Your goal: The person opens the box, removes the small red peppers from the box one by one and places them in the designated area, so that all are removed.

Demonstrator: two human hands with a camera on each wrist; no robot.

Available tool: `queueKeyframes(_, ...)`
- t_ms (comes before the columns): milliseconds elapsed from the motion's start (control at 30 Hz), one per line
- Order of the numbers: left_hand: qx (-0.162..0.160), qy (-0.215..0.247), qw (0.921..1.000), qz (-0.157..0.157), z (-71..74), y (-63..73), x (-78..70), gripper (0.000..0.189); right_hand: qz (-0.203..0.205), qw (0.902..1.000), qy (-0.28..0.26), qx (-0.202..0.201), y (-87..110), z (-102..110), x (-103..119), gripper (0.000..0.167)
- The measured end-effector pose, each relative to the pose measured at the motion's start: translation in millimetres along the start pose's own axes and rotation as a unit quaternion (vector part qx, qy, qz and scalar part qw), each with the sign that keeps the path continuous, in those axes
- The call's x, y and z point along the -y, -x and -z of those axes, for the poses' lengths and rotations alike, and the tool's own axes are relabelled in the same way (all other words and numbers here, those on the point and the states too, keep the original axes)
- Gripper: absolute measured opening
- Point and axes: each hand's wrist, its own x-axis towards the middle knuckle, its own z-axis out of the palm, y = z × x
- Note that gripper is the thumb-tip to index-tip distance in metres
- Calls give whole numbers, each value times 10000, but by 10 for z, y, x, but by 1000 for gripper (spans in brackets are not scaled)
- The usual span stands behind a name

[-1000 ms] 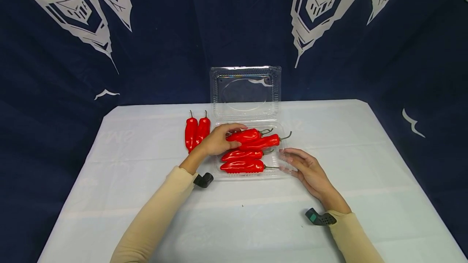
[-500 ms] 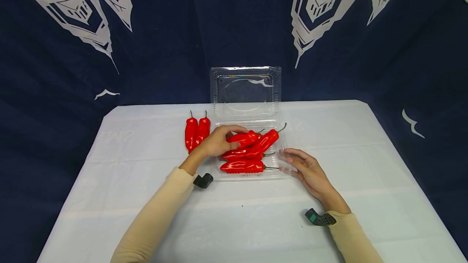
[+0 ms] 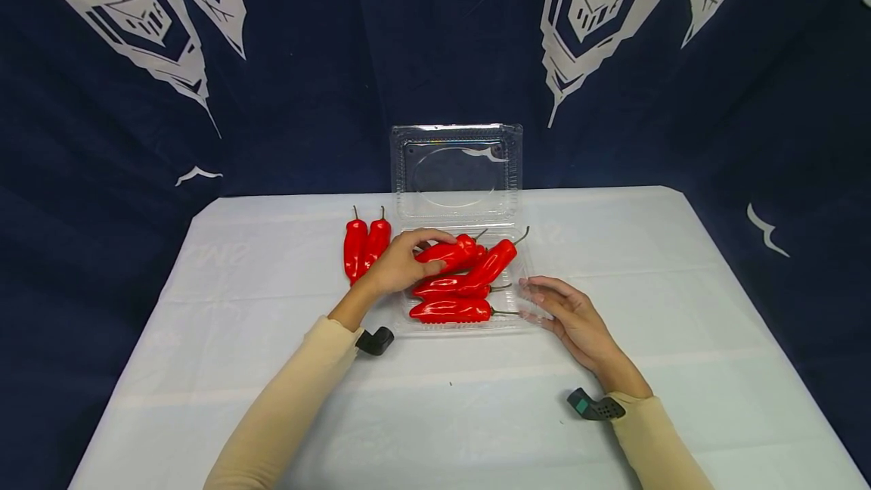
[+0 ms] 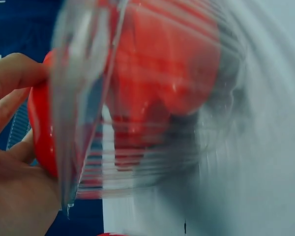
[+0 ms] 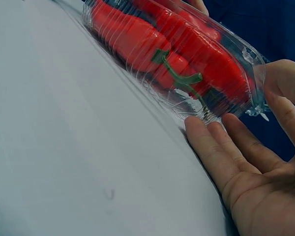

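The red chili pepper [image 3: 457, 249] in the left hand [image 3: 401, 262] now slants more, stem farther back; the neighbouring chili pepper [image 3: 493, 263] has swung diagonal too.

Broad free table [image 3: 449, 414] between forearms; way to clear clamshell [image 3: 469, 329] open from near side. Raised lid [image 3: 459, 172] blocks far side. Left hand [image 3: 404, 259], pinching red pepper [image 3: 449, 250], fills left end; two loose peppers [image 3: 374, 244] just beside. Right hand [image 3: 571, 316] bars right end. Slanted pepper [image 3: 493, 262] crosses middle; small gap right of front pepper [image 3: 450, 311], stem running through.
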Motion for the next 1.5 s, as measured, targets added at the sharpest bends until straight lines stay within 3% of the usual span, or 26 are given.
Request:
queueKeyframes(500,-562,185,9980,-230,-4,114,-30,43,10,10000,55,-2,-3,-1,-9,45)
queueKeyframes(733,-726,246,9969,-194,31,218,-27,44,25,10000,58,9,3,-6,4,45)
queueKeyframes(933,-1048,390,9935,-224,84,313,-9,45,32,10000,20,13,1,-7,4,44)
queueKeyframes(1100,-1400,644,9875,-343,121,408,6,43,-1,10000,31,-35,-13,-6,4,45)
queueKeyframes(1300,-1764,1005,9789,-227,145,566,-11,43,-102,9998,131,-142,-22,-12,14,46)
queueKeyframes(1500,-2330,1563,9598,-60,152,713,17,44,-121,9998,124,-137,-12,-20,26,47)
